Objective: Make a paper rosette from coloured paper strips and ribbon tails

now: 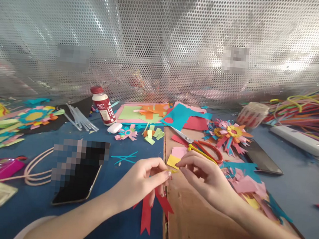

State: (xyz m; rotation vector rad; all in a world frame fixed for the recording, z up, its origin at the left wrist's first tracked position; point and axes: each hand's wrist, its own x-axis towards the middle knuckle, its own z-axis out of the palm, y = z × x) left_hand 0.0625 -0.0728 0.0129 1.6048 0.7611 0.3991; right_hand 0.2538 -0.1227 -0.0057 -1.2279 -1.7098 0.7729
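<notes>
My left hand (145,181) is closed on red paper ribbons (145,218) with notched ends, which hang below its fingers. At its thumb and index finger is a small yellow paper strip (173,170). My right hand (202,175) pinches toward the other end of that strip, its fingertips close together; the exact contact is partly hidden. Just beyond the hands lie a yellow paper square (173,161) and a pink paper square (179,152). Behind my right hand rest scissors (208,150) with red and yellow handles.
Coloured paper sheets (176,115), a bottle (104,107), and glue sticks (81,118) stand or lie toward the perforated metal panel (166,42). A phone (78,183) lies left. Paper flowers (231,133), scraps (246,183) and a dark phone (264,158) are right.
</notes>
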